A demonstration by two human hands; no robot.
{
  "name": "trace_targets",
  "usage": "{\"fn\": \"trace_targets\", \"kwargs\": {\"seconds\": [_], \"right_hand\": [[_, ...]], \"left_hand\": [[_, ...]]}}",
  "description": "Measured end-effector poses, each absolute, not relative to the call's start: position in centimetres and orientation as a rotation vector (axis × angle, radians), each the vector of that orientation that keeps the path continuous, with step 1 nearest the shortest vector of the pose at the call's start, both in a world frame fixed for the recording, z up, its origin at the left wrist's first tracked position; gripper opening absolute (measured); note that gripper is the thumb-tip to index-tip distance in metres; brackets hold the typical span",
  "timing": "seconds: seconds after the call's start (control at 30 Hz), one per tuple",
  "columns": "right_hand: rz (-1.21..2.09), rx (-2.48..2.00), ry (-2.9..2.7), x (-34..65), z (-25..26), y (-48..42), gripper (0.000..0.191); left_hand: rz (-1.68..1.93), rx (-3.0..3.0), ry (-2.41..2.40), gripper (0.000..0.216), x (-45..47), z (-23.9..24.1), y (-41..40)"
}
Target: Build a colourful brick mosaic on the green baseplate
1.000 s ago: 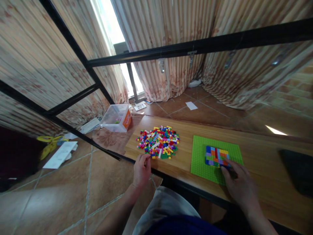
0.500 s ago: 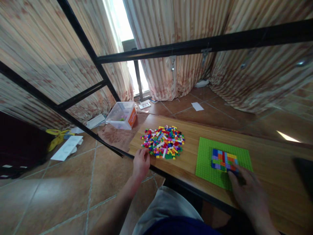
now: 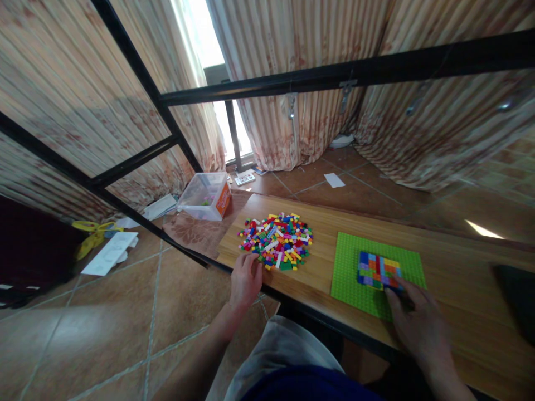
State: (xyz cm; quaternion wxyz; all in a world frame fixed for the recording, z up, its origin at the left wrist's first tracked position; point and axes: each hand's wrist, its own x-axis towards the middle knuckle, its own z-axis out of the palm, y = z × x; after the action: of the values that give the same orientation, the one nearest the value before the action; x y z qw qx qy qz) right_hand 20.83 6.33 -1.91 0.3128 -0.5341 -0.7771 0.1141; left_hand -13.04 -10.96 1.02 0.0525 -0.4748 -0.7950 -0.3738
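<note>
Worktop (image 3: pixel 455 267): a wooden surface along the near right of the view, carrying the bricks and the plate; a dark object sits at its far right edge, too cut off to identify.
Brick pile (image 3: pixel 276 239): loose small bricks of many colours, heaped on the left part of the worktop, within easy reach of the left hand, apparently as the supply.
Baseplate (image 3: pixel 346 267): a green studded plate lying flat to the right of the pile and apart from it.
Brick patch (image 3: pixel 378 269): a block of blue, red, orange, yellow and purple bricks pressed onto the plate's middle.
Left hand (image 3: pixel 246 281): rests at the worktop's near edge, fingers curled loosely, fingertips touching the near rim of the pile; whether a brick is pinched cannot be told.
Right hand (image 3: pixel 418 323): lies over the near right corner of the plate, fingertips at the near right corner of the patch, apparently pressing or steadying there; anything held is hidden beneath the fingers.
Floor (image 3: pixel 104 334): brown tiles, with a clear plastic box (image 3: pixel 204 195) bearing an orange label, and scattered papers.
Surroundings: black metal frame bars and striped curtains.
</note>
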Motion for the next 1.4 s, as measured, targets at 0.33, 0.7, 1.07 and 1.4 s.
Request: {"fn": "trace_targets", "kwargs": {"seconds": [0.33, 0.7, 1.07, 1.4], "right_hand": [[0.308, -1.443, -2.055, 20.6, -1.5, 6.1, 0.055], [0.29, -1.412, -2.044, 20.7, -1.9, 6.2, 0.053], [0.298, -1.462, -2.037, 20.5, -1.5, 6.0, 0.059], [0.307, -1.445, -2.035, 20.5, -1.8, 6.2, 0.061]], "left_hand": [[-1.116, -1.313, -2.461, 0.015, -13.6, 1.2, -10.7], [-0.944, -1.276, -2.617, 0.016, -15.4, 1.8, -9.4], [-1.062, -1.227, -2.703, 0.007, -15.2, 1.8, -9.2], [-1.321, -1.175, -2.713, 0.004, -15.3, 1.6, -9.2]]}}
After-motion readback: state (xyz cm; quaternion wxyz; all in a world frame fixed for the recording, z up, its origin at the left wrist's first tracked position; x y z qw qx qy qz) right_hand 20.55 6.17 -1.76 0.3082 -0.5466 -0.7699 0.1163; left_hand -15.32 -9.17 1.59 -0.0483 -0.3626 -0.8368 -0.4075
